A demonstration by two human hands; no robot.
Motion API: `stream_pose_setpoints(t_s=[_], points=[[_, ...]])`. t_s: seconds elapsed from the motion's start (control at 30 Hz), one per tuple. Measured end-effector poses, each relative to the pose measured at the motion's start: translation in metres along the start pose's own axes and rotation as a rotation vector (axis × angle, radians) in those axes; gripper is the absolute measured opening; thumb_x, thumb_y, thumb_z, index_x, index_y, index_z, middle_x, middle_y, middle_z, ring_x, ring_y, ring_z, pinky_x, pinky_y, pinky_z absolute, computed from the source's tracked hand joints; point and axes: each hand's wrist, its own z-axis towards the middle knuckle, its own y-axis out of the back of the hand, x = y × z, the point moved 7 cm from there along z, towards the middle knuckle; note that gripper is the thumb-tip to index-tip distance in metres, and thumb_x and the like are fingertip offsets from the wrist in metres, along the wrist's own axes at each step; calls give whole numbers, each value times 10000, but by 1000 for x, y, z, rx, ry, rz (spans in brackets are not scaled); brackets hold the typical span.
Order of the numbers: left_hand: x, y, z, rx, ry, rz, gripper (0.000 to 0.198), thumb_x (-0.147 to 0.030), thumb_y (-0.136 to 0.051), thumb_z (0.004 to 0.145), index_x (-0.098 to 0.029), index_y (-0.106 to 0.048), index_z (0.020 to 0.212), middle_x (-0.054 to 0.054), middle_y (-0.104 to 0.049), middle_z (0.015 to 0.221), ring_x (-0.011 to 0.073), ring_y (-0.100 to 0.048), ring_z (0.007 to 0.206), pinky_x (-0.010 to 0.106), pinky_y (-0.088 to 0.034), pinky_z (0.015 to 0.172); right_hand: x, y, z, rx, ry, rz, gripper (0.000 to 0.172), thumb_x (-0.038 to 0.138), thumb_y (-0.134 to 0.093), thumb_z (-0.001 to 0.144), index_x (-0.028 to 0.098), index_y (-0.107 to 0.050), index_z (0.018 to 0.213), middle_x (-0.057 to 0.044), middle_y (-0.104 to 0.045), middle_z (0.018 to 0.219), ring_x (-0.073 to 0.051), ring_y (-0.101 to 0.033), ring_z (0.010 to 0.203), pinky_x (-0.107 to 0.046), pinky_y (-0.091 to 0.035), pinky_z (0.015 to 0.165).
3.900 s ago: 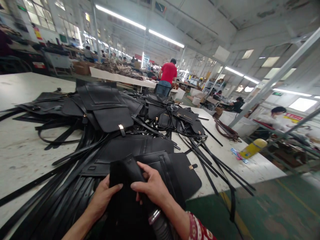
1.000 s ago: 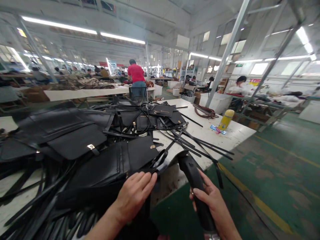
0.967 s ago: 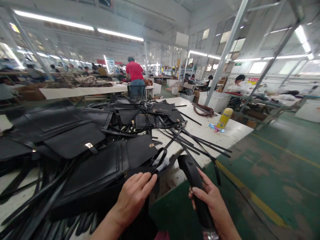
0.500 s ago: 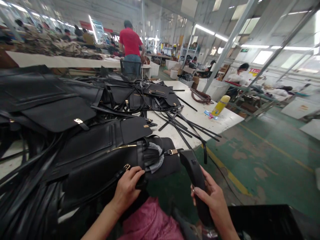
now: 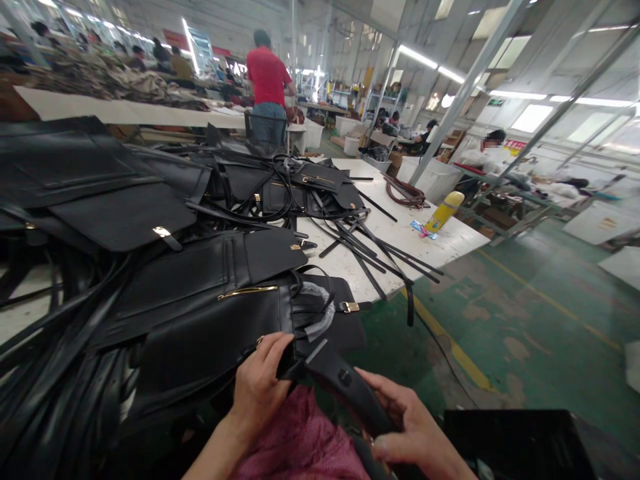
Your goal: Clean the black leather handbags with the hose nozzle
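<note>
My left hand [image 5: 263, 380] is closed on the near edge of a black leather backpack [image 5: 210, 340], by a small gold buckle. The backpack lies on its side with a gold zipper [image 5: 249, 291] on top. Clear plastic wraps its handle [image 5: 324, 310], and its flap has a gold clasp [image 5: 351, 307]. In my right hand [image 5: 407, 427] is a black hand-held tool shaped like a hair clipper [image 5: 350, 387]. Its flat, metal-edged head is close beside my left fingers at the backpack's edge; whether it touches is unclear.
More black bags [image 5: 115, 213] with long straps are piled on the white table [image 5: 450, 243]. A yellow bottle [image 5: 444, 212] and a coil of brown straps [image 5: 404, 192] sit toward its right corner. A person in a red shirt [image 5: 267, 77] stands beyond. A dark box-like object [image 5: 517, 443] is low right.
My right hand has brought the clipper-shaped tool left, tilting its head toward my left hand and the backpack's edge. My left hand keeps its hold on the backpack.
</note>
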Motion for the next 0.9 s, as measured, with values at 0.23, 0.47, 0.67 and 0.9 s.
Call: stream_pose_setpoints(t_s=[0.23,0.47,0.67,0.9], points=[[3,-23,-32,-2,10,102,585,-28,-418,665,-166,-364,1231,127,-559,1109,252,-543,1031,428,-455,869,-15,-17,37,-7,-45,-166,695,76,-623,558,234,-509,1225,15,-652,889,-125,-520,593,-207,-383,518],[11,-3,-47,94,26,10,351,-144,-480,791,-178,-442,1138,94,-592,1027,192,-585,944,314,-504,801,-13,-25,59,-139,152,-353,688,127,-614,635,246,-435,1288,-10,-646,931,-168,-557,674,-248,-454,557],[43,65,-57,-69,194,66,294,-250,-515,794,-254,-521,1088,51,-566,1067,209,-572,968,368,-482,867,-5,2,47,-170,129,-255,681,137,-620,667,258,-399,1300,-2,-628,870,-115,-502,541,-213,-430,448],[123,101,-115,-198,1012,60,714,-473,-643,643,-237,-373,1261,102,-582,1069,322,-588,918,497,-483,802,-22,-4,27,-51,44,-259,662,114,-628,634,233,-457,1262,-7,-648,904,-219,-589,908,-295,-456,787]])
